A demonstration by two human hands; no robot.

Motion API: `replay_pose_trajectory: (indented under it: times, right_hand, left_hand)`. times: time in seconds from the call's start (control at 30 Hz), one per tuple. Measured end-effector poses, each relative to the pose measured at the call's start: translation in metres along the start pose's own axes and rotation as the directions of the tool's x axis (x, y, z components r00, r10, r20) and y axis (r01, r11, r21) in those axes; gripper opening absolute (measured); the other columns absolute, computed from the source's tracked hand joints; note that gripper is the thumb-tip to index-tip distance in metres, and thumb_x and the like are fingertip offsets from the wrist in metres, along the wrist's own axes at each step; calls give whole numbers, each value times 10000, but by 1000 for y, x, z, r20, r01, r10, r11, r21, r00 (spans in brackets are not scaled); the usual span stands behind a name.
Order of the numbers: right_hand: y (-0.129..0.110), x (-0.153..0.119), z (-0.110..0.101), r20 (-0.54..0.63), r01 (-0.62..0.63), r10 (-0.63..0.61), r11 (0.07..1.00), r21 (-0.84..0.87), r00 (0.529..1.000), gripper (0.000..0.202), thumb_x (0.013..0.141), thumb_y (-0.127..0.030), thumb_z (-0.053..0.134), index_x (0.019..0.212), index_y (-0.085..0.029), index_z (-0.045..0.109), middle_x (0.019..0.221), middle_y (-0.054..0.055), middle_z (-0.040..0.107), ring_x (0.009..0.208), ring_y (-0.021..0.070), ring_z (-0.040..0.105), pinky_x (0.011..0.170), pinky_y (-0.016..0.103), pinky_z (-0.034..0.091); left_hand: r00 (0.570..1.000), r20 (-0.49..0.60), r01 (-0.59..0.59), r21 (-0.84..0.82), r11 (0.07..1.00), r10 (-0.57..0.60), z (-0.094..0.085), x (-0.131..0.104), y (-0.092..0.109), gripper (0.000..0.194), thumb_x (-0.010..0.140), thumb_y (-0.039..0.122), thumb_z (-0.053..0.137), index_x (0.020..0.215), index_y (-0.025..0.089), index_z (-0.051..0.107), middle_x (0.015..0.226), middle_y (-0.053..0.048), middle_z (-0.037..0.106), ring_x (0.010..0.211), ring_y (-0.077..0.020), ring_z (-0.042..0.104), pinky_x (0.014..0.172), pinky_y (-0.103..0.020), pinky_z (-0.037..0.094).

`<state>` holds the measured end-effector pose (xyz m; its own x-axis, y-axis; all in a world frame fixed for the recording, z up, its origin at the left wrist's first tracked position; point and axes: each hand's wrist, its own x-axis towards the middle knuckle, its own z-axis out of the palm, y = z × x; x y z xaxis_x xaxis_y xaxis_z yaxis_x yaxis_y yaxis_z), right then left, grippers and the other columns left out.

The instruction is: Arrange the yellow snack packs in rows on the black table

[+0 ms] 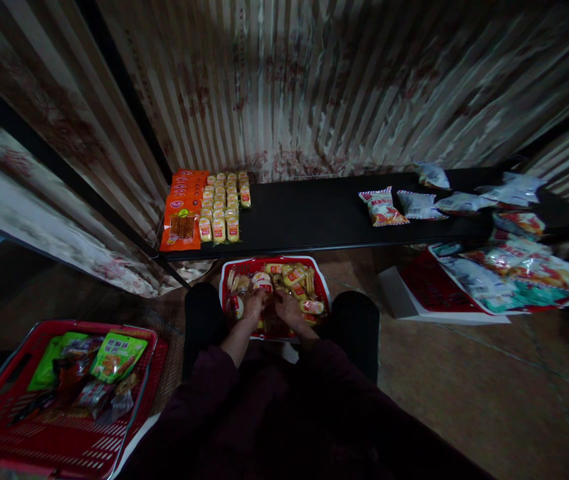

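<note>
Between my knees is a red basket (325, 293) with a white rim, holding many small wrapped yellow snacks (294, 275). Both hands reach into it. My left hand (255, 304) is at a red-and-white wrapped snack (262, 281), its fingers bent over the packets. Just to its right, my right hand (288, 308) reaches down among the packets with its fingers curled. Dim light and small size hide what either hand's fingertips hold. Past the basket, rows of similar yellow snacks (219, 207) stand on a black shelf (304, 213), beside orange packets (182, 210).
Several puffy bags (421, 205) lie on the shelf's right part. A heaped basket of bags (519, 273) sits on the right floor. At lower left stands another red basket (9, 433) with green packets (118, 357). Striped cloth (284, 93) hangs behind the shelf.
</note>
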<state>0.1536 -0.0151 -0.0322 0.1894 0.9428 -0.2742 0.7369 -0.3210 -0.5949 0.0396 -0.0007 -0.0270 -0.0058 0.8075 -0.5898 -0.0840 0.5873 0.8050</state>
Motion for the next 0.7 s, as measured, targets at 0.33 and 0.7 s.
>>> replay_pose_trajectory:
  times: [0.33, 0.7]
  right_hand:
    - [12, 6, 10, -70, 19, 5, 944, 329, 998, 325, 738, -167, 470, 998, -201, 662, 997, 50, 696, 938, 190, 640, 900, 367, 478]
    - [17, 14, 18, -173, 96, -27, 911, 402, 984, 386, 706, -234, 558, 1079, -162, 626, 1096, 95, 661, 1020, 231, 613, 952, 415, 455]
  left_hand:
    - [996, 1, 90, -206, 974, -92, 2, -12, 15, 222, 787, 264, 524, 953, 166, 634, 1211, -93, 605, 1076, -190, 576, 775, -259, 497]
    - [996, -6, 87, -313, 946, -94, 5, -12, 16, 161, 763, 235, 578, 882, 150, 646, 1087, -114, 663, 1013, -193, 618, 877, -319, 494]
